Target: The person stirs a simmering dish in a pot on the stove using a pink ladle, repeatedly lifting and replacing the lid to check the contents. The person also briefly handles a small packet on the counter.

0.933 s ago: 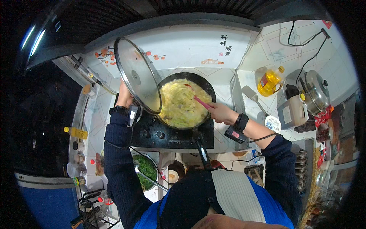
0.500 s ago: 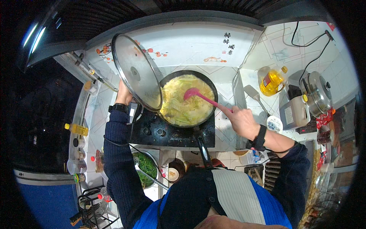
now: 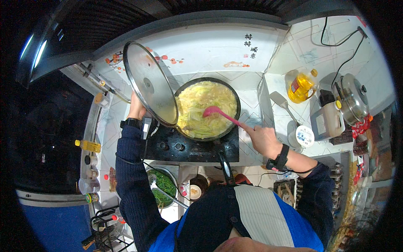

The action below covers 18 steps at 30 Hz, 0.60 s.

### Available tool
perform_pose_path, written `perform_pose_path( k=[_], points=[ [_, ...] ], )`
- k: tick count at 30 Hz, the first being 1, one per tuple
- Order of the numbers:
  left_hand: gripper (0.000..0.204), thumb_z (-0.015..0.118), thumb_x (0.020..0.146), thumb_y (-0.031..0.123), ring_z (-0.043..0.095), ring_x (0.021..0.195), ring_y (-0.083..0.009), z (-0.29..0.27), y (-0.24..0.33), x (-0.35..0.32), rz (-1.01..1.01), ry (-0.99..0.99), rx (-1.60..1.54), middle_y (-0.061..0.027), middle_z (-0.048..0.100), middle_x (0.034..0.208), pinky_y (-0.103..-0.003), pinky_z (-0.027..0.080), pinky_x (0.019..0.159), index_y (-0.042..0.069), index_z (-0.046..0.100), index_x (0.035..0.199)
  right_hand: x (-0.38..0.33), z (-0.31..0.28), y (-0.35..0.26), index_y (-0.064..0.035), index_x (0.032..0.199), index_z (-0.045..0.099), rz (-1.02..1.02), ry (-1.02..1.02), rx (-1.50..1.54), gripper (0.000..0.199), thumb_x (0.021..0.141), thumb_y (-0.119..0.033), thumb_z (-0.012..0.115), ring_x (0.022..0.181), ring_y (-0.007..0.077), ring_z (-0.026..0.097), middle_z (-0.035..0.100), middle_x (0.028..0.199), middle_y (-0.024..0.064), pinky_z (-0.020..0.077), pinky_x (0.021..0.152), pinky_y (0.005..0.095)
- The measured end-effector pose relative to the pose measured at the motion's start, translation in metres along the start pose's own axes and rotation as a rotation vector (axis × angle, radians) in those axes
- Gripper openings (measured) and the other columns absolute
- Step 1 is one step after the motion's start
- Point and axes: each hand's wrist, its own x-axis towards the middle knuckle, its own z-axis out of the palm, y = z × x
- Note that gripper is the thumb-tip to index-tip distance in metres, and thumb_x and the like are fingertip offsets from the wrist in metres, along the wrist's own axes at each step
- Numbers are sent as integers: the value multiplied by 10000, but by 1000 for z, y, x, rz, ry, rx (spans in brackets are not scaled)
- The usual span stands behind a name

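My right hand [image 3: 265,142] was closed on the handle of the pink ladle [image 3: 226,117], its head in the food inside the black pan [image 3: 236,95]; my left hand [image 3: 136,106], fingers hidden, gripped the glass lid [image 3: 153,90], tilted beside the pan.

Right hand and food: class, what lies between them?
In the head view, the pink ladle runs from the right hand over the pan rim to the food.

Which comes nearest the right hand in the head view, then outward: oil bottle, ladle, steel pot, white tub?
1. Ladle, held in the right hand
2. White tub, right of that hand
3. Oil bottle, up and right
4. Steel pot, far right
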Motion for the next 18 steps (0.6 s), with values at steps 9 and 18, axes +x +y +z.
perform_pose_path(
  k=[9,18],
  points=[
    [248,454,919,230,564,728,-167,-19,-5,-4,79,-12,28,-58,541,878,-291,483,572,53,507,1084,116,29,-20,-169,1257,446,33,231,224,431,826,-143,446,649,299,615,618,729,128,455,523,441],
    [297,510,853,183,549,801,-214,-43,-8,-4,78,-14,170,-103,526,932,-324,466,652,22,478,1101,116,56,-55,-171,1287,434,-208,194,166,456,833,-129,454,616,281,605,585,763,98,462,505,416]
  ],
)
